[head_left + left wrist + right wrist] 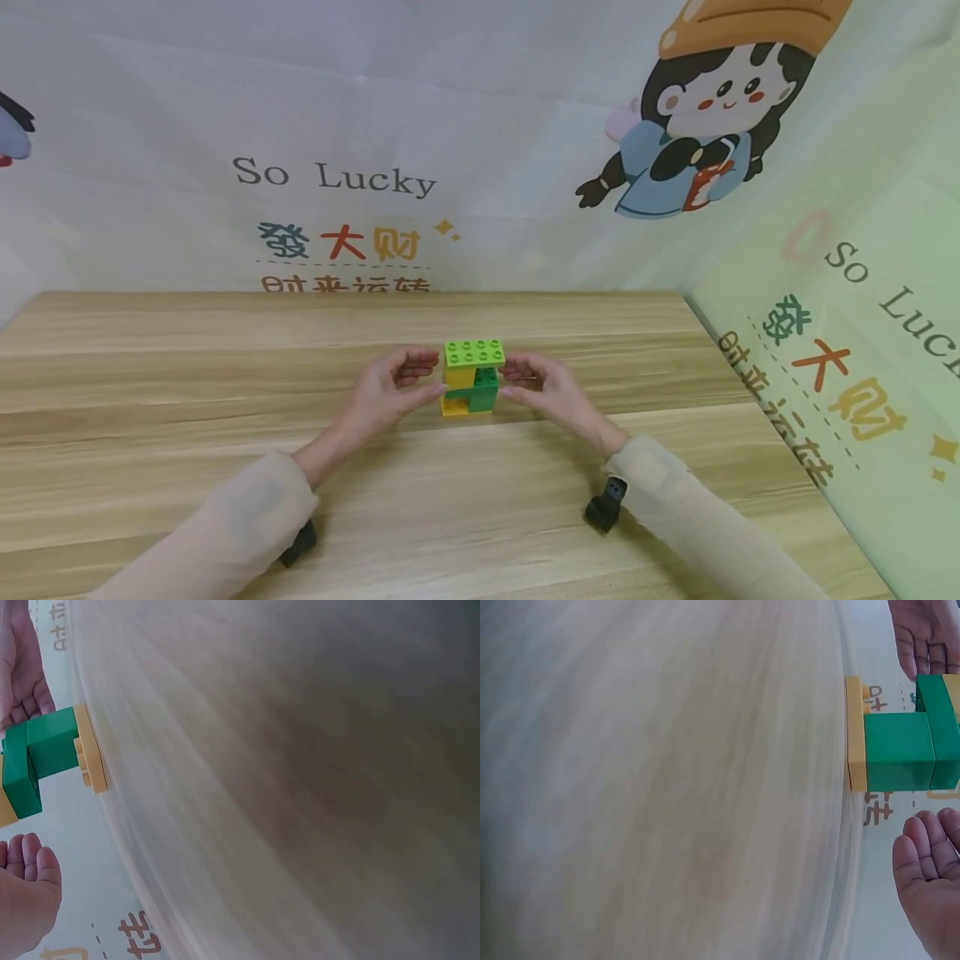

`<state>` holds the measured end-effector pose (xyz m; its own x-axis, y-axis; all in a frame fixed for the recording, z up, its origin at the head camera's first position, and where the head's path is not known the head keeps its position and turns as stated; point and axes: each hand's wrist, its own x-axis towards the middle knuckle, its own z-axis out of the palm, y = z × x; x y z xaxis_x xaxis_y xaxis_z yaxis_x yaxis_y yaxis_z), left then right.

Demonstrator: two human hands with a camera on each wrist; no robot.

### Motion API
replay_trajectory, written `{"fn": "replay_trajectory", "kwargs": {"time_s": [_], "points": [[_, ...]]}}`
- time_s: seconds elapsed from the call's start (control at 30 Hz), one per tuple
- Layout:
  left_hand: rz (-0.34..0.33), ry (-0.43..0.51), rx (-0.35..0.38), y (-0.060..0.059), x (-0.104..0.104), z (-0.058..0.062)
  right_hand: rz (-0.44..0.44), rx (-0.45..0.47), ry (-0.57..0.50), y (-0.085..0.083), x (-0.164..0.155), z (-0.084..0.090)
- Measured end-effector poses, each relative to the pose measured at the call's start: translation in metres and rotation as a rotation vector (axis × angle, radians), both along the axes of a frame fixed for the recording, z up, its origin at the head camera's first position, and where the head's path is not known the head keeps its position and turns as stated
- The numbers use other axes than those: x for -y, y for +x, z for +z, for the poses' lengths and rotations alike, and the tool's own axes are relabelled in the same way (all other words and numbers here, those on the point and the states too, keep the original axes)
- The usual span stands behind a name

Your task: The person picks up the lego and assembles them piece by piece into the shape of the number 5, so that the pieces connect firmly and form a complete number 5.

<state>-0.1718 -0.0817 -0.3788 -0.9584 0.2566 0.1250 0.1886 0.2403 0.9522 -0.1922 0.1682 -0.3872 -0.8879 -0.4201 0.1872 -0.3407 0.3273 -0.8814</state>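
A small stack of toy bricks [471,381] stands on the wooden table [225,400]. It has a lime green brick [474,352] on top, then a yellow brick [459,377] and a dark green brick [484,392], on a thin orange plate [454,408]. My left hand [390,387] is just left of the stack and my right hand [543,387] just right of it, both with loosely curved fingers. In the wrist views the dark green brick [45,750] [900,750] shows a small gap to my left hand [22,892] and right hand [930,885]. Neither hand holds anything.
A printed cloth backdrop [345,175] hangs behind the table, and another [847,350] closes the right side. The table's far edge [360,293] meets the backdrop. Wrist cameras [606,504] sit under both sleeves.
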Motion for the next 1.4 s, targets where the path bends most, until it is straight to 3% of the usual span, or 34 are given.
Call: {"fn": "replay_trajectory", "kwargs": {"time_s": [1.4], "points": [[0.050, -0.035, -0.095, 0.002, -0.015, 0.000, -0.009, 0.015, 0.009, -0.001, 0.007, -0.006]]}}
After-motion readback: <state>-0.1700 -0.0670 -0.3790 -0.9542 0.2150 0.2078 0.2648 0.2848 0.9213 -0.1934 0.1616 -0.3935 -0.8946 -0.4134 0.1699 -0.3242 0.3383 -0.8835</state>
